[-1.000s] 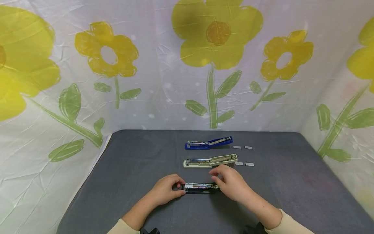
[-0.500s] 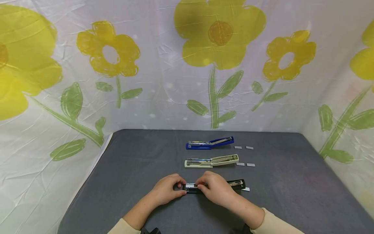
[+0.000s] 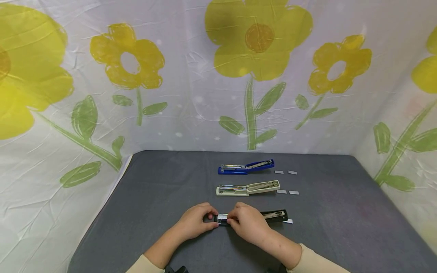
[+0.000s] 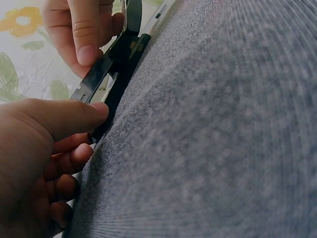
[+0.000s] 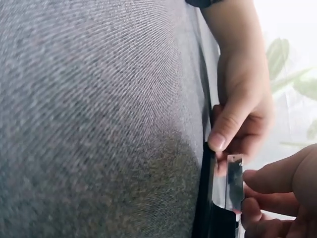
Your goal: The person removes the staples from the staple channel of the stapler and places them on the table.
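Note:
A black stapler (image 3: 277, 215) lies opened out on the grey cloth, its top arm folded back to the right. My left hand (image 3: 194, 223) pinches the left end of its base between thumb and fingers. Over the middle of the stapler, my right hand (image 3: 248, 224) pinches the sides of the metal staple magazine (image 5: 234, 184). The wrist views show this magazine raised at a slight angle off the base, with a narrow gap beneath. My right fingers hide the hinge side in the head view.
Behind stand an opened cream stapler (image 3: 263, 186) and an opened blue stapler (image 3: 261, 165). White staple strips (image 3: 281, 192) lie right of them, and another strip (image 3: 288, 221) shows by the black stapler's arm. A flowered curtain (image 3: 191, 113) encloses the table.
My right hand has come left from above the hinge side onto the magazine and now pinches it. The folded-back arm and a strip show past it. My left hand keeps its hold.

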Motion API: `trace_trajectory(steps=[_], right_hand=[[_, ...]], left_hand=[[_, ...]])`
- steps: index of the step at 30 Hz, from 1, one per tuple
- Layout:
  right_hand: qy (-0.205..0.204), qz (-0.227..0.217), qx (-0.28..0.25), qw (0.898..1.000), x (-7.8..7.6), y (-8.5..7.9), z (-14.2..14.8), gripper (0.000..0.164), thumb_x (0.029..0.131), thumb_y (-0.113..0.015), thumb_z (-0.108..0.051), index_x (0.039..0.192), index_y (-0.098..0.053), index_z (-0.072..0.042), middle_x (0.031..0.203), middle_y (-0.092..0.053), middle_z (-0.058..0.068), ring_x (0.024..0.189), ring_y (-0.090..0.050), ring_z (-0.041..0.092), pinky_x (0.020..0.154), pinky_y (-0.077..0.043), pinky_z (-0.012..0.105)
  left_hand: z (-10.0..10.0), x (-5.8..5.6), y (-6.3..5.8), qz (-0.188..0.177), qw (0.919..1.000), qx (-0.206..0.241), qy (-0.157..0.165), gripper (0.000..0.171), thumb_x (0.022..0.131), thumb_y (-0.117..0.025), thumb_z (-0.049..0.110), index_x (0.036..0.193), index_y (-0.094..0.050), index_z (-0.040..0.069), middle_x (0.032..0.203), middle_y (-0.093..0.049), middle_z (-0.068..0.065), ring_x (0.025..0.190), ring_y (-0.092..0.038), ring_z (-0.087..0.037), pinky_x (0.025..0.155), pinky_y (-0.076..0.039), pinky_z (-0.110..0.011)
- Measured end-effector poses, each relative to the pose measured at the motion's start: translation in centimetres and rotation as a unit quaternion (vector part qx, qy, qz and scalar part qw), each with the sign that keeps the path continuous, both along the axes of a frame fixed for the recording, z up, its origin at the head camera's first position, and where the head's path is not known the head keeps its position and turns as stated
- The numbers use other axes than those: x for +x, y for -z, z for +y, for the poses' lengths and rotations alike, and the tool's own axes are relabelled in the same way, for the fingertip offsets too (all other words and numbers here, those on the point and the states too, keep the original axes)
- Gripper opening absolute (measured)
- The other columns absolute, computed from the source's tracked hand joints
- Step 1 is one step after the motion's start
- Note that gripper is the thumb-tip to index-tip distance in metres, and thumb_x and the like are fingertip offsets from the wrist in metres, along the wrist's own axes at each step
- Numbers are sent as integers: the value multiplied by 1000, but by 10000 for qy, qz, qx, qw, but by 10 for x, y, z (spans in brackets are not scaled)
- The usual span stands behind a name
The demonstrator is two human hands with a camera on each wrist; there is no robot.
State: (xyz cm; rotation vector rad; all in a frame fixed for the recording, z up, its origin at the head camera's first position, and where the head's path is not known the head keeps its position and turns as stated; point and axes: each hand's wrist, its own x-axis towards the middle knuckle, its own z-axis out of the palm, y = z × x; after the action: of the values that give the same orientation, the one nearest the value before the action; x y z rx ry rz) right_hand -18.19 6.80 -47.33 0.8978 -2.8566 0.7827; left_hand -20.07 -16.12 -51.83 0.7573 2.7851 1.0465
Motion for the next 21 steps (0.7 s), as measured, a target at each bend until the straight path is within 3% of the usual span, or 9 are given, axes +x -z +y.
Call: trace_trajectory(steps=[6,12,17,21], right_hand=[[273,-296,-333,9986,-3,0,-1,5,90,-80,-17,86,-78,-15,80,-62,-10,70,-55,2,64,-48,27],[227,-437,-665,9966,-9,1,-4,7,91,-80,-18,86,-75,-18,80,-67,-11,69,-58,1,64,-49,27],[201,-683,-887,9935,-12,2,-7,8,91,-80,-17,95,-74,-13,78,-68,-10,62,-56,0,60,-47,25],[92,-777,-889,9930,-15,3,-8,11,91,-79,-14,100,-78,-8,82,-72,-6,66,-60,0,62,-49,25]], left_hand=[[0,1,-1,21,10000,22,23,22,86,-85,30,100,-73,18,84,-54,12,75,-50,-5,70,-43,-29],[0,1,1,59,9999,72,52,22,87,-85,31,100,-73,18,84,-54,12,75,-50,-4,71,-44,-29],[0,1,1,94,9999,116,68,21,86,-85,28,99,-73,17,84,-54,11,75,-50,-4,71,-45,-28],[0,1,0,78,9999,121,69,21,86,-85,28,99,-73,17,83,-54,11,75,-50,-4,71,-44,-28]])
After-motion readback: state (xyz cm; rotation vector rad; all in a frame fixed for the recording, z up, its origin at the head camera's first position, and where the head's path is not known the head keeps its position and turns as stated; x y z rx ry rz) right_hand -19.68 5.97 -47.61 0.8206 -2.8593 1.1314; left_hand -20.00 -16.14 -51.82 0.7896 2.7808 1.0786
